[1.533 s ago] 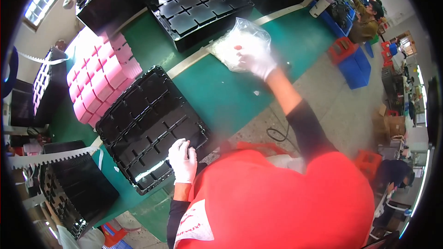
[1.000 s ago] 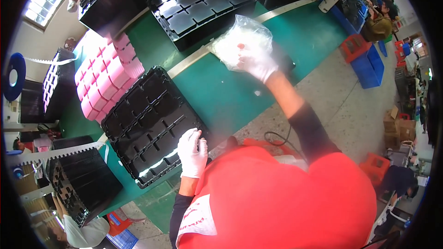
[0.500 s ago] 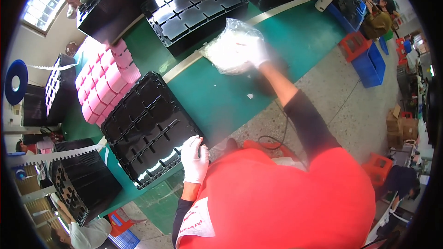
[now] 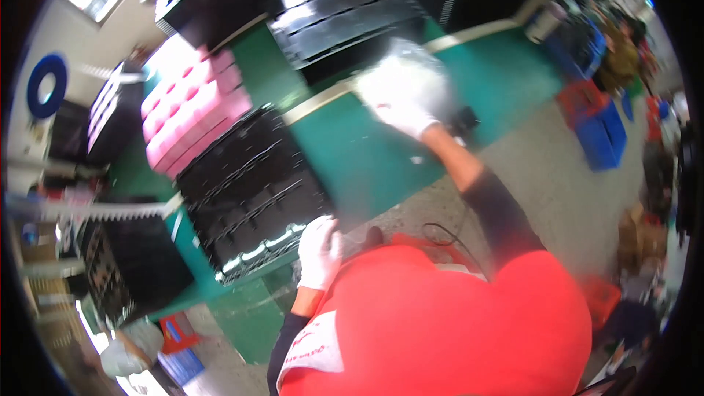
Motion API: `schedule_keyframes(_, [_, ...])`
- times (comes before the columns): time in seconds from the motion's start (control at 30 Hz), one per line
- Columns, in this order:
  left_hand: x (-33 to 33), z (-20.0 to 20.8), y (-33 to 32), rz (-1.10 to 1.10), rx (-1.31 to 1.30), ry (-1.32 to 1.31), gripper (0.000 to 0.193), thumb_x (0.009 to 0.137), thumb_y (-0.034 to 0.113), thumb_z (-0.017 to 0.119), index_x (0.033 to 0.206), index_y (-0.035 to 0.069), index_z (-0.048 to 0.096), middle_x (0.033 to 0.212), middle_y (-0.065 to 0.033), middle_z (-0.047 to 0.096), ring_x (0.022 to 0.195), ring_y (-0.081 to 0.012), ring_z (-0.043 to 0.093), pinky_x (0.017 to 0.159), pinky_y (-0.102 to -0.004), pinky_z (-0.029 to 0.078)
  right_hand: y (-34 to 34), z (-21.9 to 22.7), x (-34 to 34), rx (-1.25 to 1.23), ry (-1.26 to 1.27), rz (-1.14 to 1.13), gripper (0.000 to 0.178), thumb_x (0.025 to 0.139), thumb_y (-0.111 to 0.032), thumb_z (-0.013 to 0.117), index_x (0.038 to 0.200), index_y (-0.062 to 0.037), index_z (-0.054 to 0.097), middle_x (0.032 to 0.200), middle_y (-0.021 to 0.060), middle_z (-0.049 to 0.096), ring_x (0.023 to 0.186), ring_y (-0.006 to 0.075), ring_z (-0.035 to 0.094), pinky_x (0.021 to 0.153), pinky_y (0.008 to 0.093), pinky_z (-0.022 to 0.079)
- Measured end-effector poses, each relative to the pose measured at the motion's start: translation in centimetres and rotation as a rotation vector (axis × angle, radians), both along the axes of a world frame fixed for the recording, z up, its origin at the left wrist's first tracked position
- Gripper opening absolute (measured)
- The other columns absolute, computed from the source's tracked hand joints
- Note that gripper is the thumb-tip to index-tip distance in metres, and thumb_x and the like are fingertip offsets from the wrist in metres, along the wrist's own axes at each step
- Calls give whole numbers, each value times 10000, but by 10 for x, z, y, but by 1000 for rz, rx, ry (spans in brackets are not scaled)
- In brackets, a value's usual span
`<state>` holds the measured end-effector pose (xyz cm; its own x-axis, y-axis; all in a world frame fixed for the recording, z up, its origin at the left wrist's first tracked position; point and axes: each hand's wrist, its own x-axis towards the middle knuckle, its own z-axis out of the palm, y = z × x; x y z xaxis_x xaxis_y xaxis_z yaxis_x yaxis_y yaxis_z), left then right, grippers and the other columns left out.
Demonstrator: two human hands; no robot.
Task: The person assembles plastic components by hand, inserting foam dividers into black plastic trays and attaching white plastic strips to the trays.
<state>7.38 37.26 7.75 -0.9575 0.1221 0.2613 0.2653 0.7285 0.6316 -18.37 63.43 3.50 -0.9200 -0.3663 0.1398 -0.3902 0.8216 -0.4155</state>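
Note:
My left hand (image 4: pixel 320 253), in a white glove, is at the near right corner of a black plastic tray (image 4: pixel 253 194) with ribbed dividers. Its fingers are curled in over the tray's edge. Farther right, my right hand (image 4: pixel 408 116), also gloved in white, is in front of a clear plastic bag (image 4: pixel 414 77) with whitish contents. Motion smears its fingers, so I cannot see whether they grip the bag or anything else. Beside that wrist is a small dark object (image 4: pixel 463 122), too blurred to name. The bag lies on the green tabletop (image 4: pixel 341 165).
Pink moulded trays (image 4: pixel 194 114) are stacked left of the black tray. A stack of black trays (image 4: pixel 345 22) stands at the back, with another black stack (image 4: pixel 136 253) at the left. Blue crates (image 4: pixel 600 136) sit on the floor at right. Other people work around.
The whole view has shifted, so the scene lies farther right and lower. My right hand has moved left and nearer across the bag's front. My left hand keeps to the tray's corner.

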Motion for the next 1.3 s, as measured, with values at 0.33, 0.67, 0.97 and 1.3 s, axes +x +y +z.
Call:
schedule_keyframes(0.33, [-28,30,-66,244,-28,135,118,796,118,656,911,98,648,816,-78,628,747,-275,610,663,-391,477,-105,61,21,-227,-294,186,375,850,-397,576,676,-69,633,689,107,630,686,269,604,674,376,465])
schedule_keyframes(0.67, [-144,50,-273,547,-488,151,297,772,306,710,617,85,585,785,-85,587,754,-283,581,675,-413,461,-307,82,-55,-149,196,336,186,832,-273,609,813,-93,648,874,118,644,833,317,636,724,429,501])
schedule_keyframes(0.97, [-271,16,-414,230,-656,170,426,761,233,681,1149,70,613,1208,-140,592,1129,-301,533,979,-427,410,-423,48,-147,124,326,473,110,809,-170,597,904,-129,634,872,130,656,824,335,643,697,445,509])
schedule_keyframes(1.3, [-311,-23,-444,64,-618,89,419,786,337,598,1124,91,638,1212,-130,594,1131,-289,538,972,-430,406,-445,16,-173,167,226,482,149,820,-79,534,913,-127,641,861,142,663,814,343,640,708,422,510])
